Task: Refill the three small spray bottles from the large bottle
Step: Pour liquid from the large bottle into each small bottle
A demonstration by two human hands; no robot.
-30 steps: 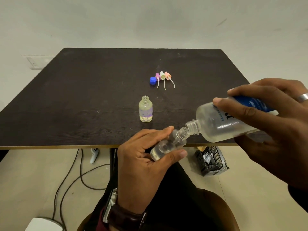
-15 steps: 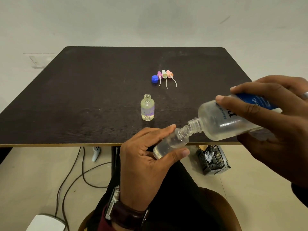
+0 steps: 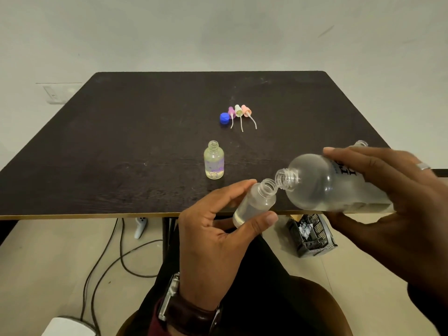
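Observation:
My left hand [image 3: 215,238] grips a small clear spray bottle [image 3: 254,202], tilted, uncapped, with some liquid in it, at the table's near edge. The large frosted bottle [image 3: 315,183] lies nearly on its side in my right hand [image 3: 397,204], its open mouth just beside and slightly above the small bottle's mouth. A second small bottle [image 3: 213,160] stands upright and uncapped on the table, with a little liquid at its bottom. The neck of a third small bottle [image 3: 361,143] peeks out behind my right hand. Three spray tops [image 3: 238,112] and a blue cap [image 3: 224,118] lie further back.
The dark table [image 3: 121,141] has its near edge just under my hands. Below it on the floor are cables [image 3: 106,260], a white controller [image 3: 140,226], a black basket [image 3: 310,236] and a white object [image 3: 68,327] at the lower left.
The large bottle's mouth has come away from the small bottle's mouth and tilted back up a little. My left hand has kept its hold on the small bottle.

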